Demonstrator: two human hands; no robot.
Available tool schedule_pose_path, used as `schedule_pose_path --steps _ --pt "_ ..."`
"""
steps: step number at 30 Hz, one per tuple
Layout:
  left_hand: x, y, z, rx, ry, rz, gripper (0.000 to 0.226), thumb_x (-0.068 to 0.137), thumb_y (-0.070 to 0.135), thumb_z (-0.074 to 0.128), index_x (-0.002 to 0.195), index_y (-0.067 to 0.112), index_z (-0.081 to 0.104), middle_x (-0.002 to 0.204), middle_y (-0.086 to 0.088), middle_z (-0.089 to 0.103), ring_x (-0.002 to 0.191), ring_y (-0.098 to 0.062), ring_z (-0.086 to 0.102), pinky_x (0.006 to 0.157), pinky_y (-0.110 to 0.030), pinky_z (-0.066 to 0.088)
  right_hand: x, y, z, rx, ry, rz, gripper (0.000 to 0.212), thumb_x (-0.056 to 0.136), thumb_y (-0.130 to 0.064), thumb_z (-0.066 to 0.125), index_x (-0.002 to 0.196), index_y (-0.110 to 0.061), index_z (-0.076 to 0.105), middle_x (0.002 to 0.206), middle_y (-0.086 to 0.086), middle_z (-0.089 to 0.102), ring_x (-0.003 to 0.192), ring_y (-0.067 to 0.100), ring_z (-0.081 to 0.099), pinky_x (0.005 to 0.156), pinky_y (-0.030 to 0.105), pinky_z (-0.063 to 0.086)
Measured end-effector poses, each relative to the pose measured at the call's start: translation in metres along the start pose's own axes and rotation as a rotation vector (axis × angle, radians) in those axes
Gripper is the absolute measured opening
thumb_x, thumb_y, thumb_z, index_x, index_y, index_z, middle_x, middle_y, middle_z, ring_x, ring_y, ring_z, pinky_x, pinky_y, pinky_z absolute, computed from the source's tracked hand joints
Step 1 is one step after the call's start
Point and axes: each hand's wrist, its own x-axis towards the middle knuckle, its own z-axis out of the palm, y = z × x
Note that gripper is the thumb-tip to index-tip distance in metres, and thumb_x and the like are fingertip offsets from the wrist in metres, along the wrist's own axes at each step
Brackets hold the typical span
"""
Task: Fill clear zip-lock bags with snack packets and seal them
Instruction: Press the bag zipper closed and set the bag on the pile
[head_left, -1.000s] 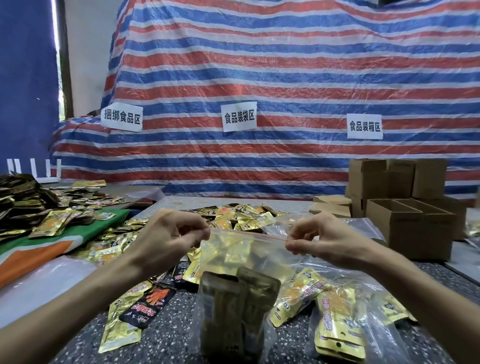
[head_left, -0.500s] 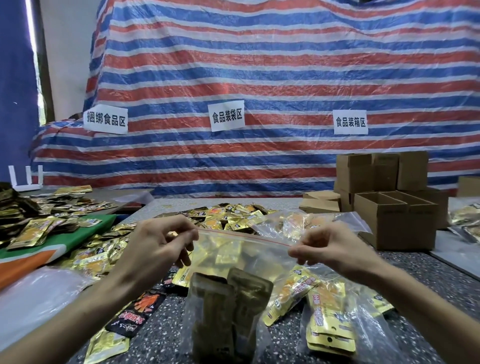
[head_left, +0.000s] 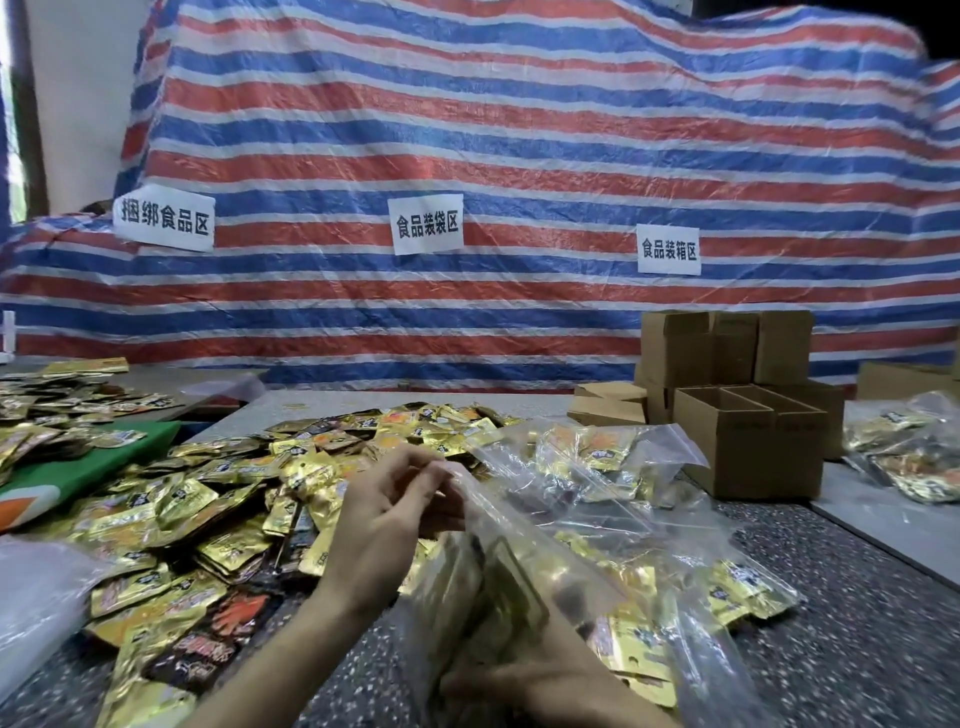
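Note:
I hold a clear zip-lock bag (head_left: 498, 587) with gold snack packets inside, tilted over the speckled table (head_left: 857, 623). My left hand (head_left: 387, 519) pinches the bag's upper edge with its fingertips. Low in the frame, my right hand (head_left: 540, 686) grips the bag's lower end, partly hidden behind the plastic. A wide heap of loose gold and black snack packets (head_left: 218, 504) lies left of the bag and behind it. More filled clear bags (head_left: 597, 457) lie just beyond and to the right. I cannot tell whether the zip strip is closed.
Open cardboard boxes (head_left: 748, 447) stand at the back right, with another pile of filled bags (head_left: 914, 457) past them. A green and orange cloth (head_left: 88, 467) with packets is at the left. Clear plastic (head_left: 36, 587) lies at the near left. A striped tarp (head_left: 519, 156) hangs behind.
My right hand left the bag's top right corner and dropped to its lower end. The bag tipped from upright to slanted. My left hand stayed on the top edge.

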Motion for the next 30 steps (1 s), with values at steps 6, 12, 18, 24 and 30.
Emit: schedule_pose_path --steps 6,12,18,24,30 --pt "0.002 -0.03 0.003 0.043 0.09 0.164 0.016 0.095 0.019 0.057 0.108 0.015 0.065 0.097 -0.006 0.074 0.091 -0.023 0.073 0.078 -0.026 0.059 -0.006 -0.009 -0.017 -0.184 0.24 0.053 0.035 0.077 -0.014 0.081 0.097 -0.042 0.073 0.095 -0.01 0.077 0.092 0.009 0.072 0.079 0.026 0.057" --pt "-0.007 -0.074 0.002 0.3 0.003 0.182 0.041 0.095 0.032 0.058 0.134 0.034 0.046 0.121 0.018 0.061 0.113 -0.004 0.061 0.089 -0.02 0.051 0.015 -0.046 -0.075 -0.127 0.337 0.139 0.027 0.086 -0.007 0.073 0.101 -0.025 0.061 0.088 -0.009 0.076 0.08 0.01 0.074 0.057 0.026 0.057" --pt "-0.019 -0.12 -0.017 0.575 -0.084 0.169 0.042 0.095 0.029 0.057 0.133 0.04 0.041 0.121 0.018 0.056 0.11 0.008 0.055 0.089 -0.028 0.05 0.075 -0.076 -0.14 -0.632 0.554 -0.021 0.021 0.081 -0.019 0.075 0.097 -0.025 0.062 0.09 -0.003 0.069 0.082 0.025 0.068 0.063 0.038 0.055" --pt "-0.018 -0.125 -0.02 0.567 -0.022 0.15 0.03 0.095 0.02 0.059 0.116 0.039 0.051 0.107 0.016 0.06 0.098 0.005 0.058 0.077 -0.019 0.049 0.111 -0.045 -0.188 -1.357 0.777 0.075 0.046 0.091 -0.018 0.06 0.131 -0.031 0.045 0.112 0.006 0.062 0.097 0.031 0.06 0.075 0.041 0.042" --pt "-0.019 -0.127 -0.021 0.571 -0.026 0.129 0.032 0.094 0.013 0.062 0.105 0.041 0.052 0.099 0.019 0.061 0.093 0.008 0.059 0.057 -0.015 0.048 0.116 0.008 -0.183 -1.218 0.513 0.566 0.066 0.08 -0.033 0.049 0.146 -0.031 0.042 0.145 0.013 0.049 0.129 0.04 0.046 0.107 0.054 0.034"
